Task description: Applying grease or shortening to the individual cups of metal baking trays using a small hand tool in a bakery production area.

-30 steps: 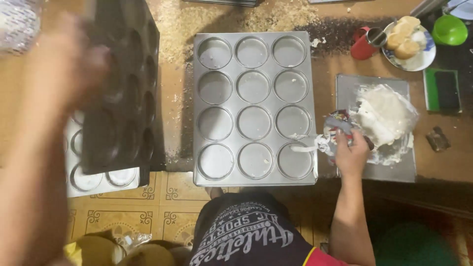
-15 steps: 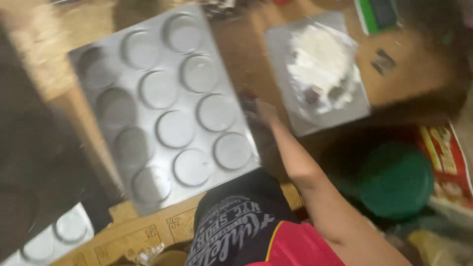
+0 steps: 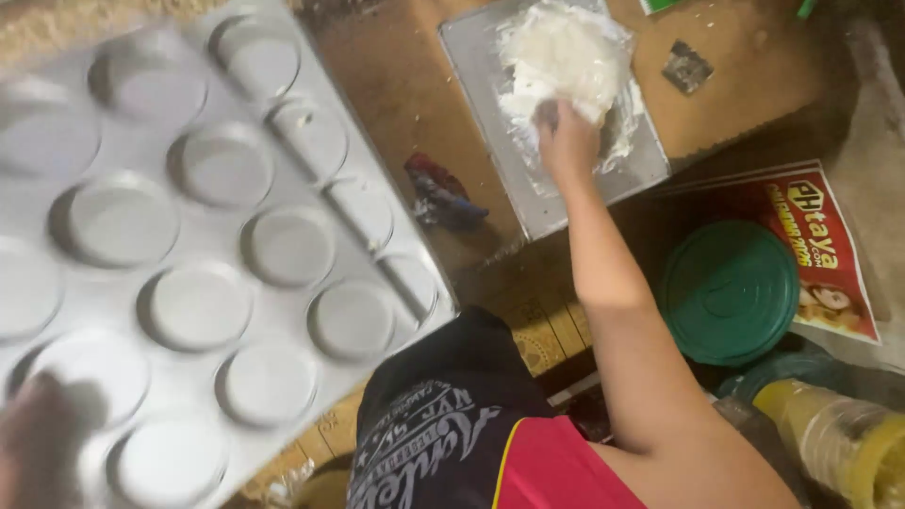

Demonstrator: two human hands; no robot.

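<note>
A grey metal baking tray [image 3: 203, 245] with several round cups fills the left of the view, tilted and close to the camera. My left hand [image 3: 38, 443], blurred, grips its near corner at the bottom left. My right hand [image 3: 566, 141] reaches across the wooden table to a flat metal sheet [image 3: 556, 203], fingers curled into the lump of white paste [image 3: 566, 47] lying on it. A crumpled red and blue wrapper [image 3: 443, 193] lies on the table between the tray and the sheet.
A round green lid [image 3: 731, 292] sits low on the right, partly over a red printed sheet [image 3: 830, 254]. A yellow container wrapped in plastic [image 3: 830, 434] is at the bottom right. A small dark square piece [image 3: 686, 66] lies beyond the metal sheet.
The dark tray my left hand held is gone and that hand now holds the grey tray, raised and tilted. My right hand left the tray's edge and moved onto the white paste.
</note>
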